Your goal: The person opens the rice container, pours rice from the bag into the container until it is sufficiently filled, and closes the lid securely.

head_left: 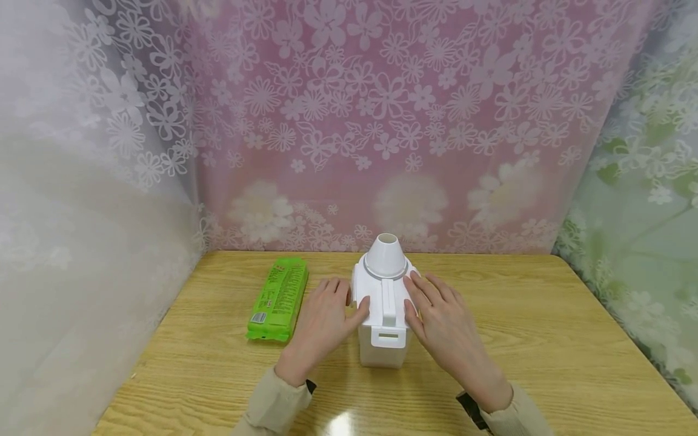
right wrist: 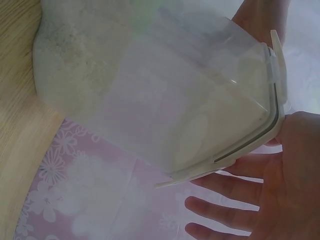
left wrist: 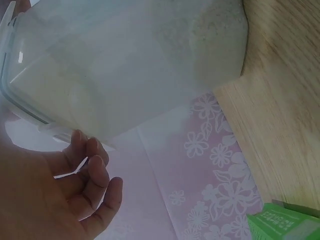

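A translucent plastic storage box (head_left: 383, 356) stands upright on the table. On it sits a white lid (head_left: 373, 306) with a cone-shaped spout, a raised bar and latches around its rim. Pale grainy contents (right wrist: 70, 55) show through the wall near its bottom. My left hand (head_left: 327, 318) is at the lid's left edge, thumb over the top; in the left wrist view its bent fingertips touch the side latch (left wrist: 57, 131). My right hand (head_left: 448, 327) lies along the right edge, fingers fairly straight, close by the right latch (right wrist: 192, 172), which sticks outward.
A bright green printed packet (head_left: 279, 300) lies left of the box, beside my left hand. The wooden table (head_left: 545, 339) ends at a pink flowered curtain (head_left: 382, 151) behind, with more flowered cloth on both sides.
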`<state>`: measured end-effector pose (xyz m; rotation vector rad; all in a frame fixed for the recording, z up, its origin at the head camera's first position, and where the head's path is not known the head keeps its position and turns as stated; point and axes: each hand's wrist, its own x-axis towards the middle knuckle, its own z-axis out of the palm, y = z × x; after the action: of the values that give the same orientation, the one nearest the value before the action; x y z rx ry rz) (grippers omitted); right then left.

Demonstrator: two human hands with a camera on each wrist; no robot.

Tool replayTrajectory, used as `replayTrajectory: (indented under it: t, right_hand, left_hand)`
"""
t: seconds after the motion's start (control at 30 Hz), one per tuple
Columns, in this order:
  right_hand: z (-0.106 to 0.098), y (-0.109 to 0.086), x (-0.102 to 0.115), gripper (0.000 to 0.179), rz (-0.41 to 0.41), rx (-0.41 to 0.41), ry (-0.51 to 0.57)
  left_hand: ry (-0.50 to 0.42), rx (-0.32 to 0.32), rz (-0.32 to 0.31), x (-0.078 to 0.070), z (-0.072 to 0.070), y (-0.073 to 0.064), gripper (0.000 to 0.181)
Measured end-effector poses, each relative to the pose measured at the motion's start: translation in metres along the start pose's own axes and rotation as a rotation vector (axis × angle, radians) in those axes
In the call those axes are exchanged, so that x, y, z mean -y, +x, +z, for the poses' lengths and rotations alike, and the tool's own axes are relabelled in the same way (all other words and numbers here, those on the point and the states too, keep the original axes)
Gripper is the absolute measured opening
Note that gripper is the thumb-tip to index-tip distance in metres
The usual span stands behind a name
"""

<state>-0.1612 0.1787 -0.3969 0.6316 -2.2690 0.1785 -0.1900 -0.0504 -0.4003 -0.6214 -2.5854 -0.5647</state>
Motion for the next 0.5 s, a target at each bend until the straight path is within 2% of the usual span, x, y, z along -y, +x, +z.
replayTrajectory:
  t: [0.5]
  right_hand:
    - [-0.0017,0.0023,-0.0016,0.058,0.007,0.026,0.033]
  left_hand:
    - [0.021,0.025,0.061,-0.0003,-0.0021,0.0016,0.030]
